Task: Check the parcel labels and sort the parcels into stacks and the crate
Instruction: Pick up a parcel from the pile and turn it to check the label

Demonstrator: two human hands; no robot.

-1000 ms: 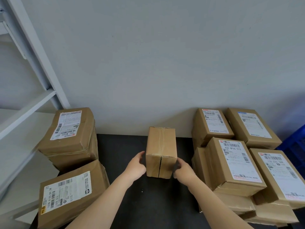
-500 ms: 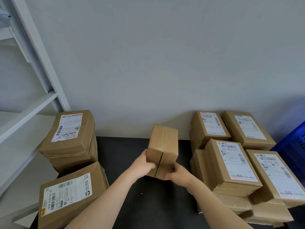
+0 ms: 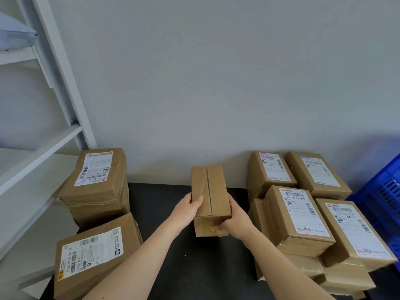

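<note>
- The small brown parcel [image 3: 210,191] is at the middle of the dark surface [image 3: 194,267], between the 2 groups of boxes, with its taped seam facing up and running away from the person.
- The left hand [image 3: 188,211] grips the parcel's left edge, thumb lying on the top face.
- The right hand [image 3: 236,219] clasps the right side near the front corner, its fingers curled round the box (their tips are hidden).
- Whether the parcel's near end touches the surface, I cannot tell.
- On the left, a labelled parcel [image 3: 95,180] tops a stack by the wall, and another labelled box [image 3: 93,256] lies nearer the person.
- On the right, 4 labelled parcels [image 3: 296,215] lie on top of further boxes.
- A blue crate [image 3: 385,191] stands at the right edge, just beside that pile.
- A white shelf [image 3: 43,144] runs along the left.
</note>
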